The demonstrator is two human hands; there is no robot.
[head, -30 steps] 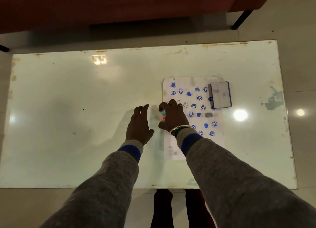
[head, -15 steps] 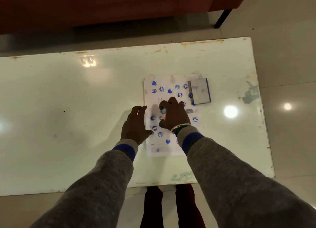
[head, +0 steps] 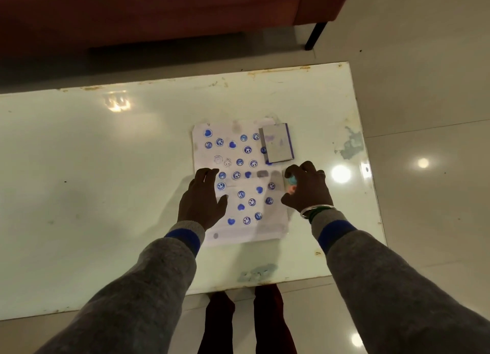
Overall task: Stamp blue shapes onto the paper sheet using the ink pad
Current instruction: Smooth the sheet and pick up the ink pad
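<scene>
Your left hand (head: 204,198) lies flat with its fingers straight on the left edge of the paper sheet (head: 265,229), pinning it to the worktop (head: 106,194). Your right hand (head: 307,187) is curled at the sheet's right edge, gripping small stamps (head: 290,183). A teal piece and a pink piece show between the fingers, but you cannot tell from here whether either face touches the paper.

The ink pad (head: 277,144) sits on the sheet's upper right corner, overlapping the edge, just above your right hand. Its grey top is smudged with blue.

The job looks well along. Blue smiley faces and solid hearts cover the sheet in loose rows from the top down to your wrists. Two prints (head: 222,160) in the middle left are only faint rings, which suggests a stamp short of ink.

What is left appears small. There is a bare strip along the bottom edge and a few gaps on the right side. With your right hand so near the pad, re-inking seems the likely step in hand.
</scene>
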